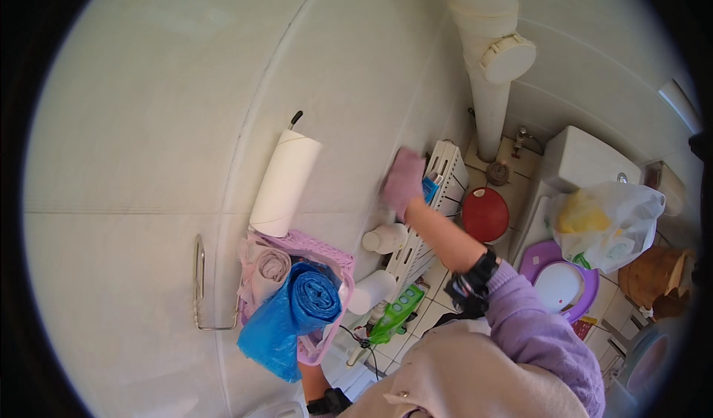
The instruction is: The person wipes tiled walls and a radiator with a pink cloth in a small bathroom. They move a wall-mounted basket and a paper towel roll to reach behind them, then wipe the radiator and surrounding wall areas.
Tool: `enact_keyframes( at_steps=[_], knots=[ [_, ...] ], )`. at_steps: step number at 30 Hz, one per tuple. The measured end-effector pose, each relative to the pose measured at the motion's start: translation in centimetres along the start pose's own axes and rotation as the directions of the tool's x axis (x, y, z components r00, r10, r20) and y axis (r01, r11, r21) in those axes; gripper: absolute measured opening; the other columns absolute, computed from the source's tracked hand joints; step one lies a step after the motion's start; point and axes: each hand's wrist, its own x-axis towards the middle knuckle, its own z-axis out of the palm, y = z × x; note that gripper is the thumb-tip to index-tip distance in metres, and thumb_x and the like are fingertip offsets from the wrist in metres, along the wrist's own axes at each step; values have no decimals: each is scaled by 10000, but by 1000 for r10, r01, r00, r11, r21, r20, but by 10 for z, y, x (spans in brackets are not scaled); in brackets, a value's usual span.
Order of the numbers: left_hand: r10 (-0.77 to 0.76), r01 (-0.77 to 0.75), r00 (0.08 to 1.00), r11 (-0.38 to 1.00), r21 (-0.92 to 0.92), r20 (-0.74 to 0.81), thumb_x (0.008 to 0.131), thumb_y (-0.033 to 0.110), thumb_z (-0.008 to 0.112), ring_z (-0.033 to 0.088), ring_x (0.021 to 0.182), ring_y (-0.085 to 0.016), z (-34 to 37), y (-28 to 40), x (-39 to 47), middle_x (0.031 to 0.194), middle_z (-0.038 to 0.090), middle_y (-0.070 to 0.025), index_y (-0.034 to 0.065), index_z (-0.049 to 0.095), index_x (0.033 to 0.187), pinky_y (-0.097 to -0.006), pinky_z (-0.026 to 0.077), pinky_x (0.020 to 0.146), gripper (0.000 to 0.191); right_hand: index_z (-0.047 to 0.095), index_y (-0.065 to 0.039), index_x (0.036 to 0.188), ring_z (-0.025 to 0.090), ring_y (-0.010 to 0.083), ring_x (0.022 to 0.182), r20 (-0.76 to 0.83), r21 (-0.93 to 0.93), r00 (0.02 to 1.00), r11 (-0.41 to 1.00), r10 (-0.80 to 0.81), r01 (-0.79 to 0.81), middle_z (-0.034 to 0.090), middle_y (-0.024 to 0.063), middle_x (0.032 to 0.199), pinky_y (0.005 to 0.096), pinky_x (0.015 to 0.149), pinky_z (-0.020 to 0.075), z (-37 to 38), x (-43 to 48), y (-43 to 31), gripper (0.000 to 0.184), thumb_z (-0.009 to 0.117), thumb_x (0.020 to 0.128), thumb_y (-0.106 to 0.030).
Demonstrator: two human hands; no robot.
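My right hand (404, 183) is inside a pink glove or cloth and lies against the tiled wall (345, 112), beside a white perforated rack (445, 164); its fingers cannot be made out. My left wrist (313, 383) comes up from the bottom edge, beneath a pink plastic basket (333, 344). The left hand itself is hidden behind the basket and its contents. In the basket stand a roll of blue plastic bags (316, 295), with a loose end hanging over the rim, and a pale pink roll (273, 267). A white paper roll (285, 183) is just above on a black-tipped rod.
A white bottle (385, 238) and a white roll (372, 291) stand near the rack. Below are a red round lid (485, 214), a green pack (397, 314) and a dark cable (365, 343). A toilet cistern (590, 159), a plastic bag (607, 226) and a drainpipe (489, 106) occupy the right.
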Motion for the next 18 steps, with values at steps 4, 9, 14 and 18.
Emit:
enact_keyframes(
  at_steps=[4, 9, 14, 18],
  knots=[
    [1, -1, 1000, 1000, 5, 2, 951, 366, 669, 463, 1185, -362, 7, 4, 2, 1325, 538, -187, 41, 547, 1257, -479, 383, 989, 462, 691, -16, 1140, 663, 307, 1111, 289, -166, 940, 958, -181, 235, 690, 189, 1124, 344, 880, 536, -14, -3, 1, 379, 714, 793, -169],
    [0, 0, 1000, 1000, -19, -2, 941, 360, 685, 465, 1189, -363, 22, 10, 3, 1331, 539, -188, 43, 548, 1258, -479, 384, 992, 469, 748, -122, 1172, 629, 285, 1178, 313, -475, 903, 776, -293, 416, 699, 97, 1195, 378, 895, 546, -86, 55, 49, 366, 757, 814, -202],
    [4, -4, 1000, 1000, -25, 1, 931, 355, 701, 468, 1192, -364, 20, 9, 6, 1337, 539, -189, 44, 549, 1260, -480, 385, 995, 477, 734, -82, 1190, 600, 344, 1186, 236, -156, 932, 957, 276, -244, 711, 104, 1140, 419, 725, 563, -106, 47, 8, 392, 756, 817, -203],
    [4, -3, 1000, 1000, -30, 13, 923, 350, 714, 470, 1195, -364, 19, 7, 6, 1342, 539, -189, 45, 549, 1261, -481, 386, 998, 484, 645, -26, 1259, 619, 281, 1057, 527, -608, 794, 518, -304, 602, 699, 144, 1089, 445, 638, 509, -67, -26, -28, 494, 717, 794, -177]
  ],
)
